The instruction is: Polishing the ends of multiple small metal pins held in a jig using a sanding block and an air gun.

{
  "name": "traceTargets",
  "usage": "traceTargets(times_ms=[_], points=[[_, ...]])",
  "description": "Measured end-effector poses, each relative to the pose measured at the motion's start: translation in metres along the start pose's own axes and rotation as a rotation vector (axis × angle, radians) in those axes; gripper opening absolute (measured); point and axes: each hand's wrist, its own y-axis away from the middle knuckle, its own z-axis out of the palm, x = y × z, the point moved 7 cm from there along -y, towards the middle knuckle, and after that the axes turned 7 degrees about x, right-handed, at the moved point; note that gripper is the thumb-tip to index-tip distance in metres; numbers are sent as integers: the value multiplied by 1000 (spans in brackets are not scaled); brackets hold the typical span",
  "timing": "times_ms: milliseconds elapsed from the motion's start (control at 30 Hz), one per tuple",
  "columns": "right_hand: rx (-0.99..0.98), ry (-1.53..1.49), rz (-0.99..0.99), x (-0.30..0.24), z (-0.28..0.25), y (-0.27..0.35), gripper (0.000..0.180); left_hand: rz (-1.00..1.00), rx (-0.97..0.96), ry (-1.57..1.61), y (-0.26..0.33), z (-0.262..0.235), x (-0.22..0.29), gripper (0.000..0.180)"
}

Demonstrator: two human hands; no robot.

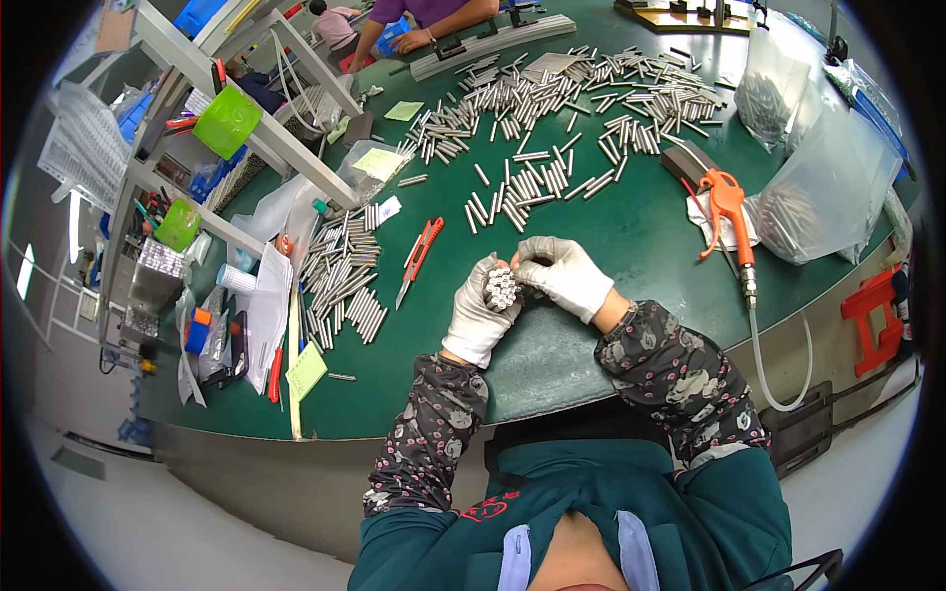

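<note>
My left hand (477, 313), in a white glove, is wrapped round a bundle of short metal rods (501, 289), their round ends facing up. Against the bundle's right side are the fingertips of my right hand (569, 279), also gloved. Its fingers are curled and pressed together, and what lies between them is hidden. Loose metal rods (532, 187) lie scattered on the table beyond both hands. Left of them rests an orange utility knife (421, 258), its blade out. Another pile of rods (340, 266) lies farther left.
An orange air blow gun (727, 207) with a hose lies on the green table (552, 364), at the right. Behind it stand plastic bags of rods (826, 192). A shelf frame (236, 231) rises on the left. Another person's hand (412, 40) is across the table.
</note>
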Motion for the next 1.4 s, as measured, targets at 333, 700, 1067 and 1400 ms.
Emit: traceTargets(times_ms=[333,700,1067,1400], points=[[-29,9,23,-6,3,4,11,-80,-27,68,1,-1,-3,62],[-43,31,67,-4,4,5,15,-232,-45,178,1,-1,-5,66],[-42,-55,7,1,4,2,15,-244,-40,178,0,0,-8,66],[-13,37,2,-2,1,1,13,-355,-60,240,-1,4,-10,67]])
